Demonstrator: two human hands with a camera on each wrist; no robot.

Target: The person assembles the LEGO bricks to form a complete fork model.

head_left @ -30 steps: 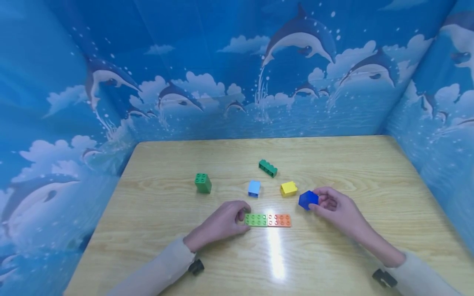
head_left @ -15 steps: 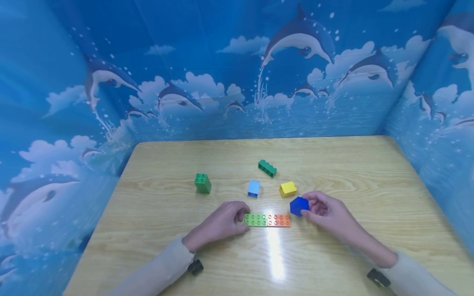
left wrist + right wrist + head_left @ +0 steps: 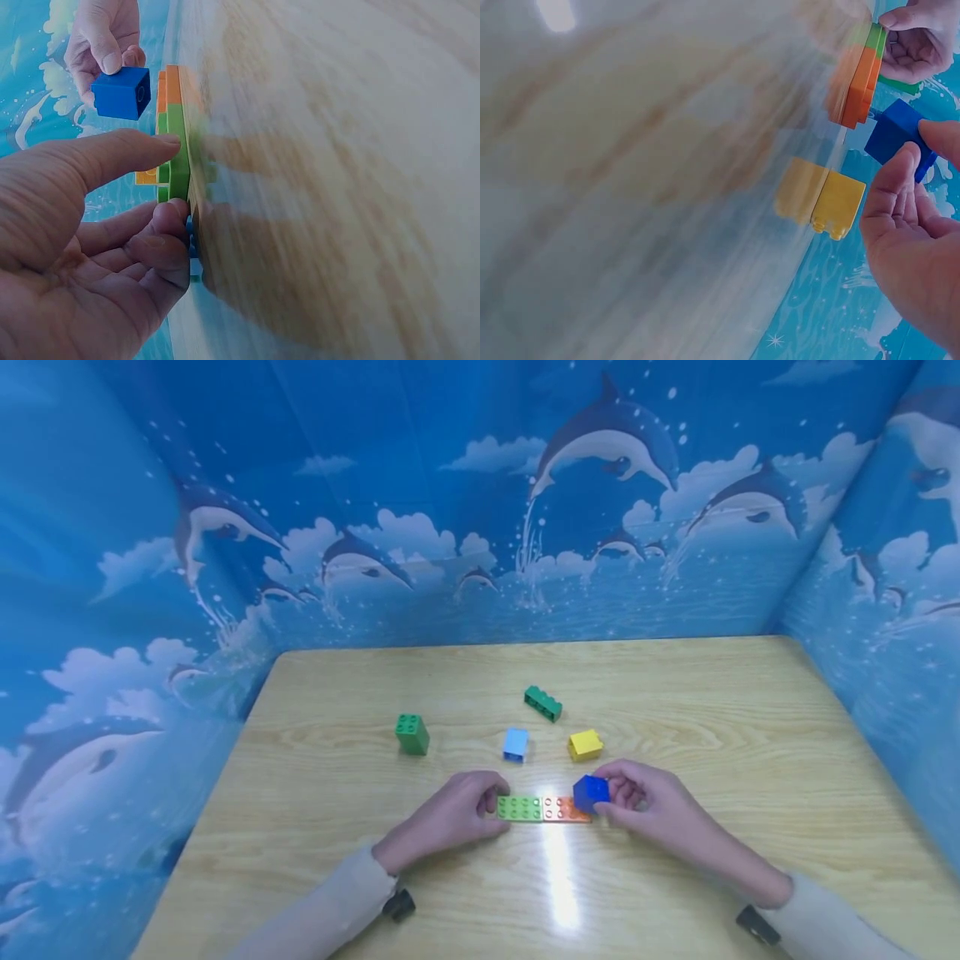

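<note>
My right hand (image 3: 648,802) pinches a dark blue building brick (image 3: 590,793) between thumb and fingertips. In the head view the brick overlaps the right end of an orange flat brick (image 3: 555,808); the right wrist view shows it (image 3: 896,133) held off the table, apart from the orange one. End to end with the orange brick lies a light green flat brick (image 3: 519,808), studs up. My left hand (image 3: 457,810) grips that green brick's left end, with the thumb (image 3: 127,154) on one side and curled fingers on the other.
Behind the hands stand a yellow brick (image 3: 585,745) and a light blue brick (image 3: 515,745), both lying tipped. Farther back is a long dark green brick (image 3: 543,703). A tall green brick (image 3: 412,735) stands upright at left. Dolphin-patterned cloth (image 3: 480,527) surrounds the wooden table (image 3: 315,827).
My right hand has carried the dark blue brick leftward and toward me, from beside the orange brick to over its right end. The left hand has stayed at the light green brick.
</note>
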